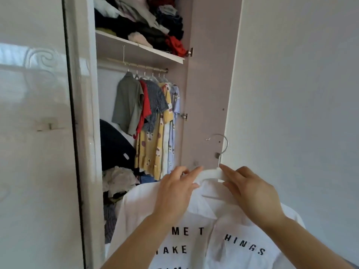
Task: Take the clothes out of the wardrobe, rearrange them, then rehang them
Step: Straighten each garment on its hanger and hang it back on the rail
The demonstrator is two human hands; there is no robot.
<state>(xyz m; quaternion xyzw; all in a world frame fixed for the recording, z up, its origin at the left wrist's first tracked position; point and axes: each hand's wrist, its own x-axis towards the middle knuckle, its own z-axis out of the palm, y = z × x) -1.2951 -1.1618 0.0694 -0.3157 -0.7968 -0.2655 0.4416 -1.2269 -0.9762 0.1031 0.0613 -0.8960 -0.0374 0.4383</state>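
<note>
A white shirt (219, 235) with black lettering hangs on a white hanger (211, 173) with a metal hook, low in front of the open wardrobe. My left hand (174, 193) grips the hanger's left shoulder and the collar there. My right hand (252, 191) pinches the hanger's right side just below the hook. Inside the wardrobe, several shirts hang on the rail (139, 66): a grey-green shirt (127, 105), a red one, a dark patterned one, a yellow printed one (155, 144) and a pale blue one.
A shelf (136, 46) above the rail carries a heap of loose clothes. A dark bundle (114, 146) and crumpled clothes lie on the wardrobe floor. The open pink door (206, 84) stands right; a glossy closed door (35, 133) stands left.
</note>
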